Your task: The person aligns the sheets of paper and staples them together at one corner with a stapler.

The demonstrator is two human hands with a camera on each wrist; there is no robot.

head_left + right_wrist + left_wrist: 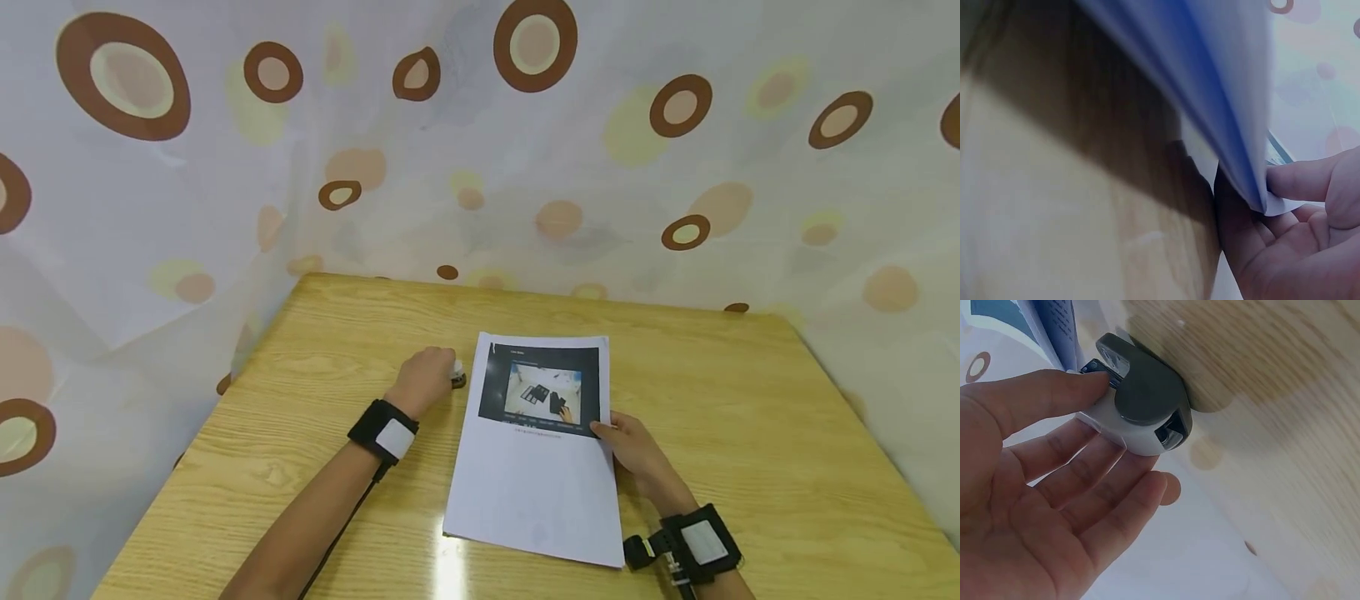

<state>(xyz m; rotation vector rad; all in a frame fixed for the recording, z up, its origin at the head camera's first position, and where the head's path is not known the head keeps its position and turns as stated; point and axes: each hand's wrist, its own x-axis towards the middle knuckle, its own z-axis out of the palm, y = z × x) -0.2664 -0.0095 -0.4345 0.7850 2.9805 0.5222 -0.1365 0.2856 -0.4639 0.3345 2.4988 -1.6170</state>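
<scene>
At the left of the paper stack, my left hand (424, 379) holds a small grey-and-white stapler (1154, 394) close over the table. In the left wrist view the thumb lies along one side of it and the fingertips press against its white part. From the head view most of the stapler is hidden behind the hand. My right hand (636, 450) pinches the right edge of the paper stack (536, 500), thumb on top and fingers underneath. A dark printed picture fills the upper part of the top sheet. In the right wrist view the sheets (1235, 94) lift off the table at that edge.
The wooden table (750, 417) reaches back to a wall covering (480, 150) with brown and yellow circles. Black straps with cameras sit on both wrists, and a cable (341, 533) runs along the left forearm.
</scene>
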